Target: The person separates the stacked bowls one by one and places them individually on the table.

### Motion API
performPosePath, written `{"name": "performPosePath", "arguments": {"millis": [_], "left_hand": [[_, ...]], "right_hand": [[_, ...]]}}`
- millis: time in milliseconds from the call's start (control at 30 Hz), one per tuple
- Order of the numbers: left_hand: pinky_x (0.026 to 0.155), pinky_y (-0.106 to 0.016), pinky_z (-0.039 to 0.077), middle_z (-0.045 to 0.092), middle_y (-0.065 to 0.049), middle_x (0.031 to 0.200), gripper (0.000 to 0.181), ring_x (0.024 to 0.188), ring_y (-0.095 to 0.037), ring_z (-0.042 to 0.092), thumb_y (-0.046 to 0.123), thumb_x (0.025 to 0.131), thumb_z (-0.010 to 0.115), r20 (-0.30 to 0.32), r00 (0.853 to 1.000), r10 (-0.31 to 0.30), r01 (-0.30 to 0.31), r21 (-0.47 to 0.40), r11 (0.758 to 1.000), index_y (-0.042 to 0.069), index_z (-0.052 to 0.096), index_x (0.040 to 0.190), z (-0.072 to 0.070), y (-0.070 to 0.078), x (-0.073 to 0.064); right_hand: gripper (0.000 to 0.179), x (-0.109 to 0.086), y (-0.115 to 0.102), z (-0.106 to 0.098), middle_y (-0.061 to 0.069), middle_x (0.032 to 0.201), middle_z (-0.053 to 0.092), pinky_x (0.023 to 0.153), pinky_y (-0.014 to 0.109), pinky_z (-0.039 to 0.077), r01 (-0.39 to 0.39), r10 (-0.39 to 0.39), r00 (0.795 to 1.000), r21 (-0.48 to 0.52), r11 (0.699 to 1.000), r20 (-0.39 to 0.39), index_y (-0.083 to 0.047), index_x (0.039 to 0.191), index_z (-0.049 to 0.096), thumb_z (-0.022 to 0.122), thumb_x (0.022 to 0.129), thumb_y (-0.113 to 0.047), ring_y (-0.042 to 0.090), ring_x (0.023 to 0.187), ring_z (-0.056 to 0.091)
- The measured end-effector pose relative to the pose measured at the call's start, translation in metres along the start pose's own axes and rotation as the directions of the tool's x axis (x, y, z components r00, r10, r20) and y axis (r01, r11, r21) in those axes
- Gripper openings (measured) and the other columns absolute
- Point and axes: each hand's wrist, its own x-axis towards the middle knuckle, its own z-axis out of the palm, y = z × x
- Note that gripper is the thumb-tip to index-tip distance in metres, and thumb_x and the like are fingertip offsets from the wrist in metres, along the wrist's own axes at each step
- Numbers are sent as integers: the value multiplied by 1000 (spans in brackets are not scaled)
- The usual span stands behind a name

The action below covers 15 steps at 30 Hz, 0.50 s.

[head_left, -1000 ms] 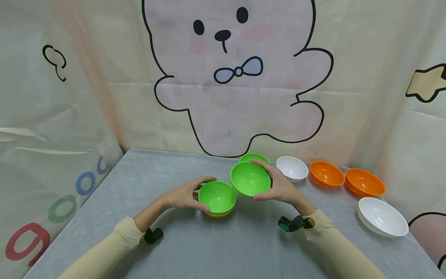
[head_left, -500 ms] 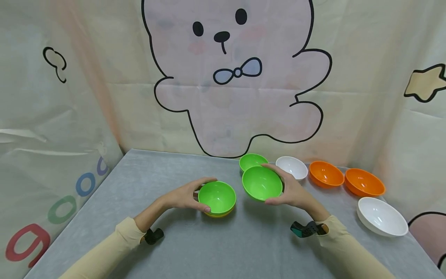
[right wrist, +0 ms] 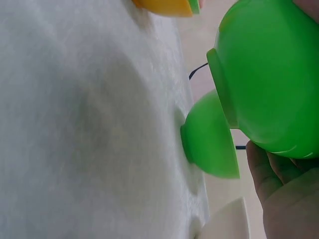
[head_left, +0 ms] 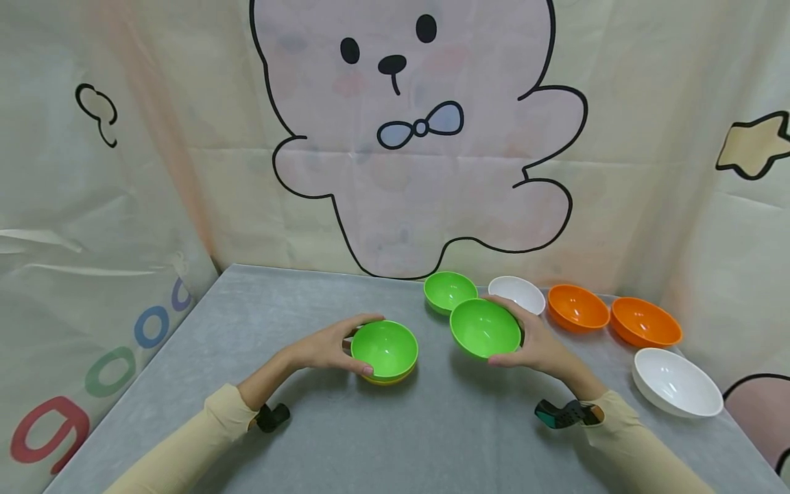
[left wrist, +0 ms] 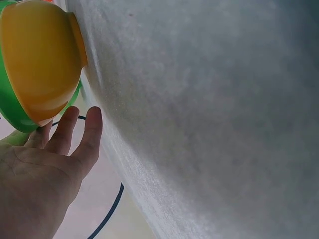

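My left hand [head_left: 333,346] grips the rim of a green bowl [head_left: 384,348], thumb at the near side and fingers behind. That bowl is nested in a yellow bowl [left wrist: 45,55], which stands on the table. Held between thumb and fingers of my right hand [head_left: 524,338] is a second green bowl [right wrist: 279,74], raised off the table and tipped a little toward me. Beyond it a third green bowl [head_left: 449,291] stands upright on the cloth; the lifted bowl slightly overlaps its near side in the head view.
Along the back right stand a small white bowl [head_left: 517,293] and two orange bowls, one nearer the middle [head_left: 578,309] and one farther right [head_left: 646,322]. A larger white bowl [head_left: 677,383] sits near the right edge. Grey cloth covers the table [head_left: 382,439]; a printed curtain [head_left: 204,206] hangs behind.
My right hand has carried its green bowl to the right and a little nearer, away from the nested bowls, uncovering the back green bowl. The left hand has stayed in place.
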Motion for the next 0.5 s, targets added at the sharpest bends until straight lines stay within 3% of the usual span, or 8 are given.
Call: {"name": "performPosePath", "arguments": {"millis": [167, 367, 500], "left_hand": [[102, -42, 46, 38, -7, 156, 89, 135, -31, 45, 28, 87, 82, 2, 1000, -2, 2, 6, 1000, 11, 31, 159, 0, 1, -1], [102, -40, 47, 38, -7, 155, 89, 135, -31, 45, 28, 87, 83, 8, 1000, -10, 10, -5, 1000, 11, 31, 159, 0, 2, -1], [102, -40, 46, 38, -8, 156, 90, 136, -32, 44, 27, 87, 83, 8, 1000, -6, 7, -13, 1000, 9, 31, 158, 0, 2, 0]], "right_hand": [[101, -8, 5, -4, 9, 144, 51, 99, 26, 39, -9, 9, 1000, -22, 1000, 1, -5, 151, 43, 97, 66, -11, 22, 122, 47], [101, -17, 6, -9, 12, 144, 51, 99, 39, 38, -22, 19, 999, -102, 995, -26, -6, 150, 45, 98, 64, -15, 25, 120, 46], [100, -23, 9, -14, 12, 141, 53, 96, 32, 41, -37, 32, 999, -132, 991, -41, -6, 149, 46, 98, 65, -15, 22, 116, 48]]}}
